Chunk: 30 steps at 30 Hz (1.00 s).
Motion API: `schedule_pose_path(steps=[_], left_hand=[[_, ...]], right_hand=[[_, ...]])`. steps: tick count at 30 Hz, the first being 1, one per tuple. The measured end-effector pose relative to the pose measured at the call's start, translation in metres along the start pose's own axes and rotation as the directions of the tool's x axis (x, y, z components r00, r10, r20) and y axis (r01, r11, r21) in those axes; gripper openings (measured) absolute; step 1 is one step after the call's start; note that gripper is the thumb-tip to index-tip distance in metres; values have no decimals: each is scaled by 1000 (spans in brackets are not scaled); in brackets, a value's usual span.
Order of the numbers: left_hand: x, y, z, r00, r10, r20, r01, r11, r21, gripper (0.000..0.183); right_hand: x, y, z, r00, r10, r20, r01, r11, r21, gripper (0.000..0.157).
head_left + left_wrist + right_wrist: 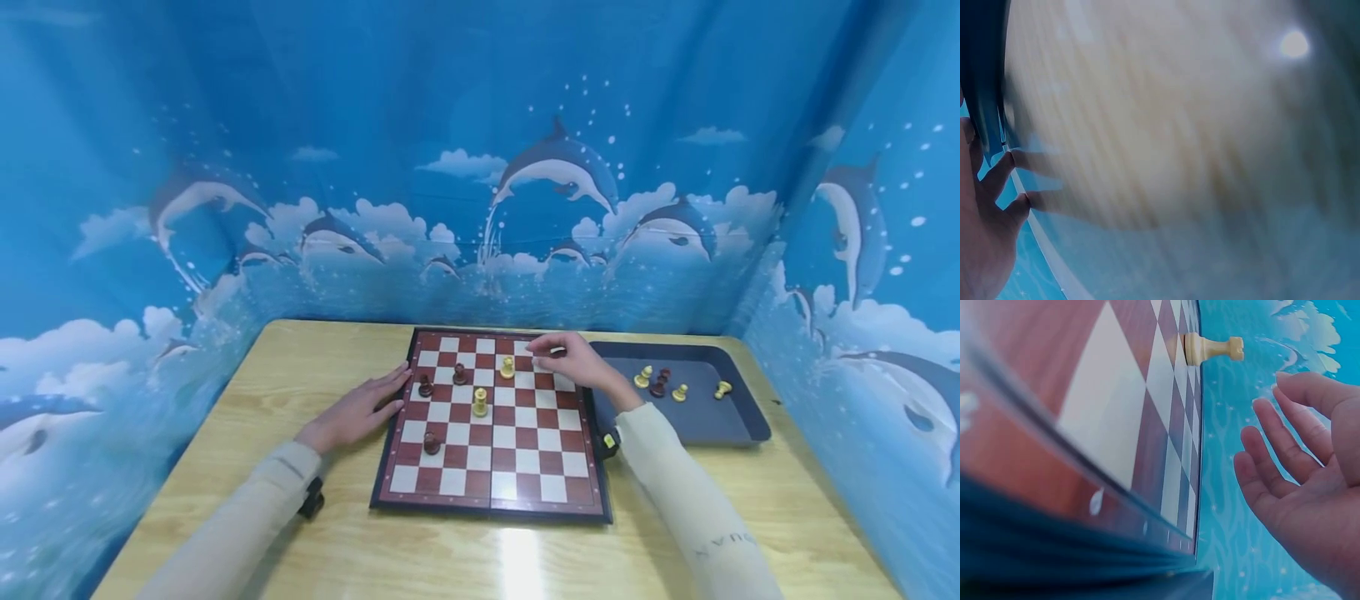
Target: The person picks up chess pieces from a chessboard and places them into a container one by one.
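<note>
A red-and-white chessboard (517, 462) lies on the table. Along its left edge my left hand (363, 410) rests, fingers extended and fingertips at the rim. My right hand (576, 360) hovers over the board's far right corner. In the right wrist view its fingers (1285, 437) are loosely bent and hold nothing. Nearest to it, a cream rook (1213, 350) stands upright on the board. Another cream piece (480, 402) stands near the middle. Three dark red pieces stand on the left half: one (460, 374) farther back, one (426, 386) near the left edge, one (432, 442) closer to me.
Right of the board sits a dark grey tray (731, 429). Inside it are several loose chess pieces, cream ones (679, 392) and a dark red one (660, 383). The wooden table (315, 358) meets a blue dolphin-print curtain (420, 208) at its back and sides.
</note>
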State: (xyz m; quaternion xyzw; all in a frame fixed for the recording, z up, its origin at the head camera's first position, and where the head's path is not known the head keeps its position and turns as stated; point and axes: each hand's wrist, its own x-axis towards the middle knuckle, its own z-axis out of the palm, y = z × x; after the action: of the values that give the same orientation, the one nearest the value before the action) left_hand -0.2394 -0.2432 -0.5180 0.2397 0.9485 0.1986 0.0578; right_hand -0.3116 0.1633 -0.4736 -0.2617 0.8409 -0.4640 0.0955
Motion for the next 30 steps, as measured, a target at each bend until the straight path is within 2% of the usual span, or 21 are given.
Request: schedule_pose_path(steps=[8,17,27,30], left_hand=[[-1,-2,2,999,38,-25,-39,999,-21,57],[-1,-5,4,998,42,-38,-43,999,-15,58],[-1,-5,3,999,35,-31,-35,999,-6,58],[-2,-6,3,999,34,-35,-34,999,-5,58]], right_hand=[[16,-1,12,999,26,46,-25,999,-20,32],[26,-5,25,993,70,97,-66,997,-51,25],[29,-6,36,994,31,105,-25,998,-56,25],[30,-9,38,996,33,89,-25,995,-93,24]])
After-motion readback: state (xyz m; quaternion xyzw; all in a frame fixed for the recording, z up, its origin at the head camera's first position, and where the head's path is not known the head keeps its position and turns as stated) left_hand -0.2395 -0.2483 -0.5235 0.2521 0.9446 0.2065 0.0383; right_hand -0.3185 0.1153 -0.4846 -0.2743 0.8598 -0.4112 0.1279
